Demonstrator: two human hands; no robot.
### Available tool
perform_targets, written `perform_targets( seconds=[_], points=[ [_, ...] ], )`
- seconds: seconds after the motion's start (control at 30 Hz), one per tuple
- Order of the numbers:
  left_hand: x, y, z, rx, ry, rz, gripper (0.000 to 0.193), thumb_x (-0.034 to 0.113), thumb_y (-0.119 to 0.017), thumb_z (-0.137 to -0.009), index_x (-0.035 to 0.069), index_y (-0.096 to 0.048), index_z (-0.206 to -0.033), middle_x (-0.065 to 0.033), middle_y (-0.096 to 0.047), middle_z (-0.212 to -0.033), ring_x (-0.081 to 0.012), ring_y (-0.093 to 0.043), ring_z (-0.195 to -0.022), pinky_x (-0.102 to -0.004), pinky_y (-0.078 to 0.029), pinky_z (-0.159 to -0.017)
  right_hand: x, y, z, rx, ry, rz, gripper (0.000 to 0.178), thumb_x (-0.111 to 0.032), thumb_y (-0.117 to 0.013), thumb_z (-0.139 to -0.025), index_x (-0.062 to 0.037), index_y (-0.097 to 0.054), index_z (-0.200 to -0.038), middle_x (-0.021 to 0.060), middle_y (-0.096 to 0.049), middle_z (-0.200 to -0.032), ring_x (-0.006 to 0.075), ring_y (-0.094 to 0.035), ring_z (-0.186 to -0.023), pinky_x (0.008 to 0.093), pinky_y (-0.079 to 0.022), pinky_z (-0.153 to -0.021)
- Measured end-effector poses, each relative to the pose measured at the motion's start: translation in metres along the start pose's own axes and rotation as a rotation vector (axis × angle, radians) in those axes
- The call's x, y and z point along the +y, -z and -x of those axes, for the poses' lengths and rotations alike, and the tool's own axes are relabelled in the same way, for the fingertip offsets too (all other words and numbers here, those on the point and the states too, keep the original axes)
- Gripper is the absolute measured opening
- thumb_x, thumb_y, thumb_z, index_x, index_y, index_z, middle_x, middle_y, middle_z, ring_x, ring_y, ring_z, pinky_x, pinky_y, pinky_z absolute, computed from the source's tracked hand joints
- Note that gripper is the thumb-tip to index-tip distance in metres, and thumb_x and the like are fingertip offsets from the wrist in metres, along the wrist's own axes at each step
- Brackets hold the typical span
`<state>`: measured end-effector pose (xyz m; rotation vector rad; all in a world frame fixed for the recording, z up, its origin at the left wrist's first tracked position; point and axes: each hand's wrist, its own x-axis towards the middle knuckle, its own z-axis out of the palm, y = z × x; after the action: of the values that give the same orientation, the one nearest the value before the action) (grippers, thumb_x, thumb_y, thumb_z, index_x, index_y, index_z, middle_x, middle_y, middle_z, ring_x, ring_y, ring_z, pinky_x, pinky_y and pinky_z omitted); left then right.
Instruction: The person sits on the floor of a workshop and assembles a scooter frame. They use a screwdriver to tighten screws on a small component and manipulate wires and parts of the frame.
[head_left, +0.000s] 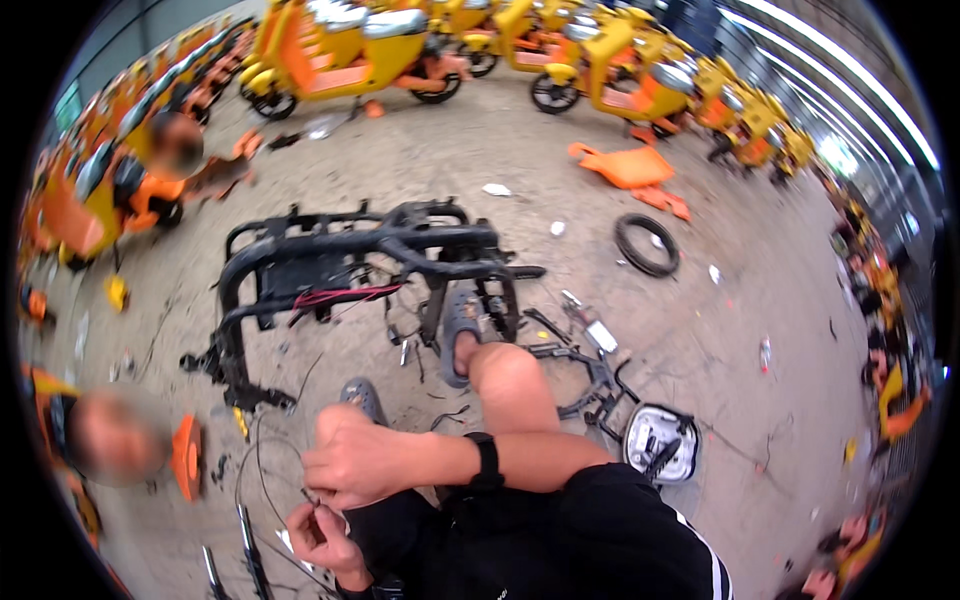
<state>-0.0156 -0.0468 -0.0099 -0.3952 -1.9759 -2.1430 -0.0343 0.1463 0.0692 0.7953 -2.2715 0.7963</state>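
Both my hands meet low in front of my lap, to the left of the middle. My left hand (325, 545) is closed, its thumb and fingers pinched on a thin black cable (259, 435) that loops out over the floor. Just above it my right hand (365, 460), with a black band on the wrist, is also closed; a small dark bit of the cable shows between the two hands. My right fingertips are partly hidden. Beyond them a bare black scooter frame (350, 243) lies on the floor, with pinkish-red wires (345, 293) across it.
Black bracket parts (590, 385) and a white-lined shell (662, 445) lie right of my knee. Farther off are a black tyre (647, 245) and an orange panel (630, 165). Fork tubes (250, 555) lie at lower left. Yellow scooters (370, 55) line the back; people sit at left.
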Motion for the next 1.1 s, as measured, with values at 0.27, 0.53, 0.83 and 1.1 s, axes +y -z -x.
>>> perform_targets(
  seconds=[0.27, 0.53, 0.83, 1.1],
  points=[
    [-0.008, -0.011, -0.003, 0.052, -0.032, 0.057, 0.016, 0.002, -0.068, -0.086, -0.008, -0.064, -0.097, -0.0113, -0.061, -0.069, -0.0150, -0.051, -0.052, -0.0261, -0.043, -0.047, -0.009, -0.017, 0.026, 0.245, -0.016, 0.130, 0.021, -0.022, -0.068, -0.057, -0.0087, -0.051, -0.057, 0.0043, -0.047, -0.056, 0.0260, -0.052, -0.053, 0.0402, -0.038, -0.050],
    [0.021, -0.039, -0.007, 0.053, -0.053, 0.235, 0.020, 0.009, -0.069, -0.087, -0.004, -0.055, -0.092, -0.0075, -0.053, -0.062, -0.0127, -0.044, -0.048, -0.0252, -0.037, -0.042, -0.015, -0.003, 0.055, 0.622, -0.527, -0.219, 0.010, -0.009, -0.066, -0.068, -0.0027, -0.061, -0.074, 0.0097, -0.062, -0.066, 0.0284, -0.060, -0.057, 0.0361, -0.047, -0.053],
    [0.047, -0.046, -0.015, 0.276, -0.106, -0.030, 0.024, 0.009, -0.081, -0.078, -0.005, -0.062, -0.079, -0.0086, -0.061, -0.068, -0.0116, -0.052, -0.055, -0.0254, -0.045, -0.049, -0.058, 0.120, 0.097, 0.749, -0.960, -0.255, 0.032, -0.018, -0.058, -0.093, -0.0025, -0.054, -0.066, 0.0055, -0.051, -0.055, 0.0157, -0.052, -0.049, 0.0322, -0.038, -0.048],
    [0.029, -0.042, -0.008, 0.213, -0.231, -0.003, 0.019, 0.007, -0.080, -0.080, -0.007, -0.067, -0.084, -0.0125, -0.068, -0.073, -0.0178, -0.061, -0.063, -0.0300, -0.054, -0.061, -0.128, 0.107, 0.139, 0.413, -1.151, -0.694, 0.034, -0.028, -0.057, -0.097, -0.0052, -0.060, -0.071, -0.0012, -0.055, -0.062, 0.0062, -0.050, -0.054, 0.0236, -0.039, -0.049]
  ],
)
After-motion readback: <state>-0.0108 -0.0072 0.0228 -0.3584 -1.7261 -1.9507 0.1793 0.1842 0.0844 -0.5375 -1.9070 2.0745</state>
